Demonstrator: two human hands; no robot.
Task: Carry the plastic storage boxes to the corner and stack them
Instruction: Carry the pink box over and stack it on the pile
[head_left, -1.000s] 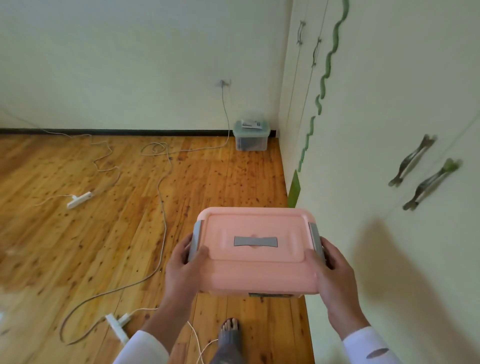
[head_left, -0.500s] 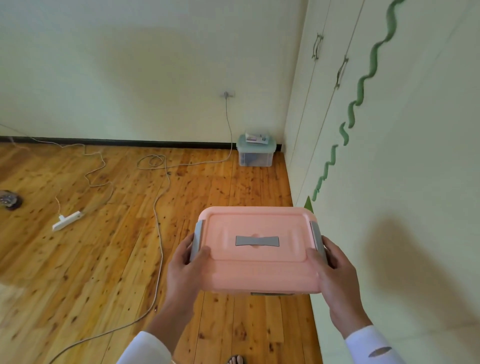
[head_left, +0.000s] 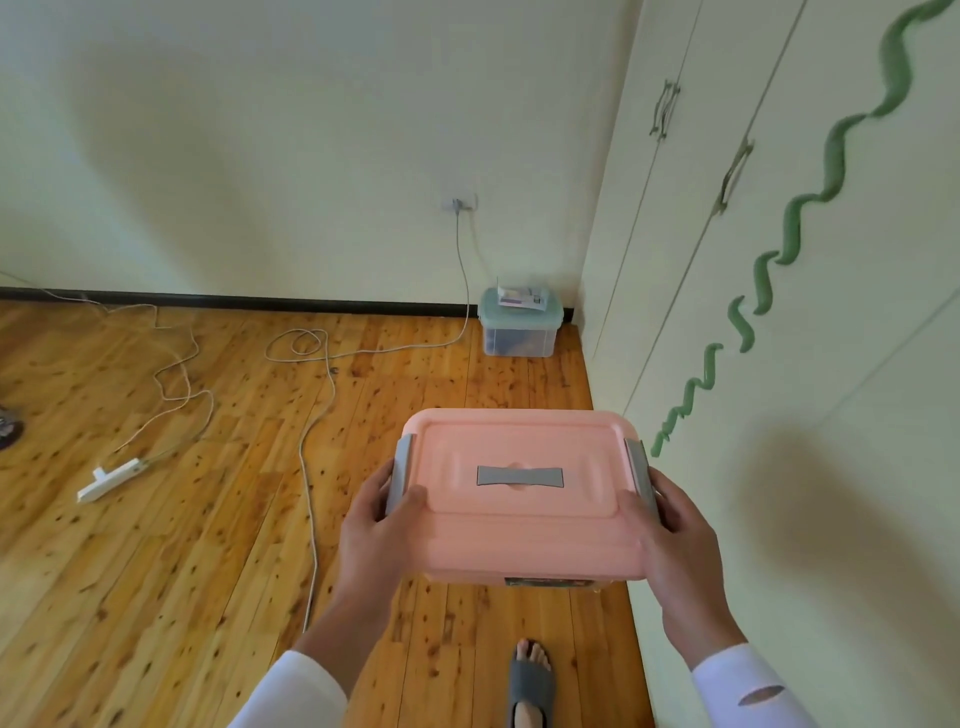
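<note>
I hold a pink plastic storage box (head_left: 522, 514) with grey side latches and a grey lid handle, level in front of me above the floor. My left hand (head_left: 382, 530) grips its left end and my right hand (head_left: 675, 540) grips its right end. Ahead, in the room's corner, a clear storage box with a pale green lid (head_left: 519, 325) stands on the wooden floor, with a small printed packet lying on its lid. It stands against the wall beside the wardrobe.
A cream wardrobe (head_left: 779, 312) with metal handles and a green wavy strip runs along my right. White cables (head_left: 311, 415) trail over the floor from a wall socket (head_left: 460, 203), and a power strip (head_left: 111, 478) lies at left. My slippered foot (head_left: 530, 680) is below the box.
I have walked forward with the pink box: the corner box looks larger and closer, and the power strip has slid toward the left. My grip is unchanged.
</note>
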